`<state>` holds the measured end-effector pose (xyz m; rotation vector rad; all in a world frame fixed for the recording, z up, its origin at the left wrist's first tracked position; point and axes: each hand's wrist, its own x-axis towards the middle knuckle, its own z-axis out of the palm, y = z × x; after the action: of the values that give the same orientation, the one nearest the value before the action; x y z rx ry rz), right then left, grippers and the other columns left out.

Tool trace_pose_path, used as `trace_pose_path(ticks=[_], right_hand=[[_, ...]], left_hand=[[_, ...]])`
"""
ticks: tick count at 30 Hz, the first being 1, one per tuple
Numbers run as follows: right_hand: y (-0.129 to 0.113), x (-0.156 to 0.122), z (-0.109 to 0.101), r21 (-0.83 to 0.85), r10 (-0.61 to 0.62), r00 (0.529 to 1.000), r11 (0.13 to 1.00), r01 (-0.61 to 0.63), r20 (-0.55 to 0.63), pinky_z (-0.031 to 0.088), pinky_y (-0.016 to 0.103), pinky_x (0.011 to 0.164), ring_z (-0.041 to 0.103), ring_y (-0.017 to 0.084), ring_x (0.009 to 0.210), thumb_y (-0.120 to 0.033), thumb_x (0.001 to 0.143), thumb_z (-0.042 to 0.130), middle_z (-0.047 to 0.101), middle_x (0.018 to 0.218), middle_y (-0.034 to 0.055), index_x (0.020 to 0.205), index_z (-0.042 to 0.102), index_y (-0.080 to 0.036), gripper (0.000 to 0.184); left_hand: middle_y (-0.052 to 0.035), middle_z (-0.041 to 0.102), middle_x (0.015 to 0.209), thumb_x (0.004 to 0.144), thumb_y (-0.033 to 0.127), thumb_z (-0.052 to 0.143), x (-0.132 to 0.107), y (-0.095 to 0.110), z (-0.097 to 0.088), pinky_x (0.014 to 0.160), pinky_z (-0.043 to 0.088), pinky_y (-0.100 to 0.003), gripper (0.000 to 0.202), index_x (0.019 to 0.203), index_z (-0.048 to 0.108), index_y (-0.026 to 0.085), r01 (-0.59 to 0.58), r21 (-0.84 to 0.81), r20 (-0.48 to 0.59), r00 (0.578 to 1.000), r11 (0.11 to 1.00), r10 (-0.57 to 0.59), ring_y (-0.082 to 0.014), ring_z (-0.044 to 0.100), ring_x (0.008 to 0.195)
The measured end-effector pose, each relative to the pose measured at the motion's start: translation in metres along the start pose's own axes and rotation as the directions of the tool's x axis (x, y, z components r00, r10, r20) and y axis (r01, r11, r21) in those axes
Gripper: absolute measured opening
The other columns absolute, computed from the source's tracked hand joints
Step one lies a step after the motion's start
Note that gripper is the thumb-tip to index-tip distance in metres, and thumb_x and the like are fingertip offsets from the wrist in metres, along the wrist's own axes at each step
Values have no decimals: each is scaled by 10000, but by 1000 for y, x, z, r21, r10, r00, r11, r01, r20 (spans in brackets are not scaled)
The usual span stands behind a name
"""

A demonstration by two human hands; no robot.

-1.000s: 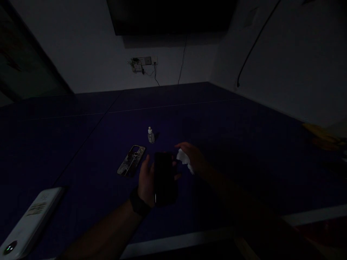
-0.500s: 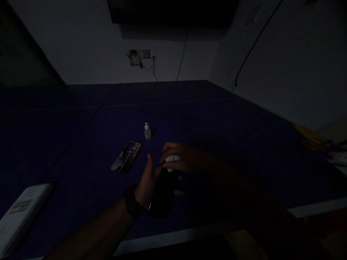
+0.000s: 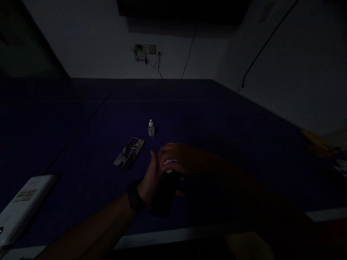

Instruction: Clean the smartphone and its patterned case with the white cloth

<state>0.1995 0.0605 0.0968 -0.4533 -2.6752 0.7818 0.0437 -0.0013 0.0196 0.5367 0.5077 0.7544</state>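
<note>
My left hand [image 3: 151,182], with a dark watch [image 3: 135,196] on its wrist, grips a black phone [image 3: 164,196] from beneath, thumb raised along the near side. Fingers of that hand show past the phone's right edge. Over the phone's far end, my right hand [image 3: 176,157] is closed on a white tissue or cloth [image 3: 170,166] that lies against the surface. Just beyond my hands, a phone case [image 3: 129,153] with a picture on it lies flat. A small dropper bottle [image 3: 151,129] with a white top stands upright near the case.
All this is on a dark blue table [image 3: 89,144] in very dim light. A white oblong box or case [image 3: 24,206] lies at the left. Wall sockets [image 3: 146,50] with plugs and cables sit beyond the table. Yellow items [image 3: 316,139] are at the right edge.
My right hand's fingers have curled in further over the white tissue or cloth at the phone's far end. The view has shifted slightly; the case and bottle stay in place.
</note>
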Motion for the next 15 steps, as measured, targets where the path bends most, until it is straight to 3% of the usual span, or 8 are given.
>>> trace_pose_path(ticks=[2,4,7,10,13,15], right_hand=[[5,-1,0,129,79,994,989,-69,-78,472,321,816,611,182,862,-256,953,521,629,908,41,813,624,-192,185],[14,-7,-2,245,248,956,947,-206,-156,465,285,698,574,152,744,-364,966,480,598,833,23,834,603,-188,253],[30,-22,-10,414,537,808,811,-414,-244,378,230,510,460,115,551,-545,931,461,516,666,-23,782,543,-199,385],[47,-41,-15,488,721,596,686,-540,-354,324,218,439,407,104,476,-596,878,503,454,588,-47,724,453,-220,410],[60,-58,-12,500,741,436,669,-550,-511,372,224,459,468,124,514,-517,790,634,504,640,-48,839,438,-238,344],[63,-65,-6,485,704,399,700,-524,-587,420,243,495,520,146,575,-450,734,687,544,709,-32,889,426,-248,365]], left_hand=[[-160,692,1024,778,897,322,-1,1,1,721,595,-474,913,1122,693,138,5,-23,-14,1000,1000,-5,-281,648,916],[-192,680,1092,787,893,313,-2,1,1,754,587,-488,941,1134,686,103,19,-53,-17,1000,998,-19,-285,649,933],[-208,672,1160,817,859,335,-2,3,1,790,569,-488,898,1189,661,109,14,-118,-16,1000,993,-16,-295,659,967],[-180,686,1167,862,791,397,-2,7,1,812,554,-493,761,1235,630,170,-3,-192,-22,1000,981,-1,-309,676,1000],[-158,711,1111,864,751,464,1,11,-1,756,553,-463,683,1297,575,235,1,-199,-45,999,980,-10,-304,715,894],[-148,728,1047,865,737,481,3,13,-3,687,548,-415,677,1348,521,264,-28,-176,-97,995,984,11,-280,724,771]])
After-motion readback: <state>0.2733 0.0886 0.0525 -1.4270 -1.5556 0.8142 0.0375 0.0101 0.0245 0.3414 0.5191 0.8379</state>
